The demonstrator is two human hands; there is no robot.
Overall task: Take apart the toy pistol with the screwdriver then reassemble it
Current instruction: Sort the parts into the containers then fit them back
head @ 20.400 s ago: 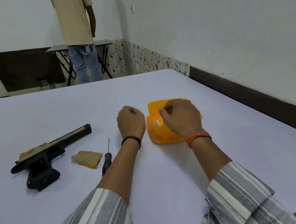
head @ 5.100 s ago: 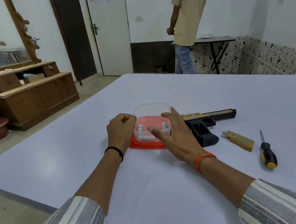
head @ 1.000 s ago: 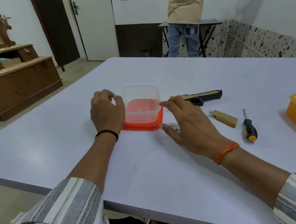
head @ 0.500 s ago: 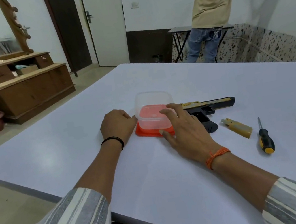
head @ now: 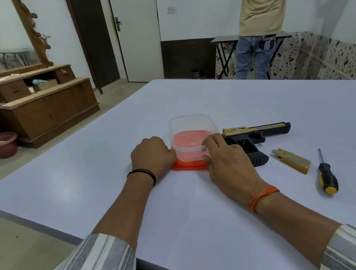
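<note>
White walls (head: 199,4), wooden dresser (head: 41,109) with mirror (head: 4,33), closed door (head: 136,30).

I see a wooden dresser (head: 40,104) with a mirror (head: 2,34) at upper left, a white door (head: 136,30) upper centre, a person (head: 265,17) standing upper right.
</note>
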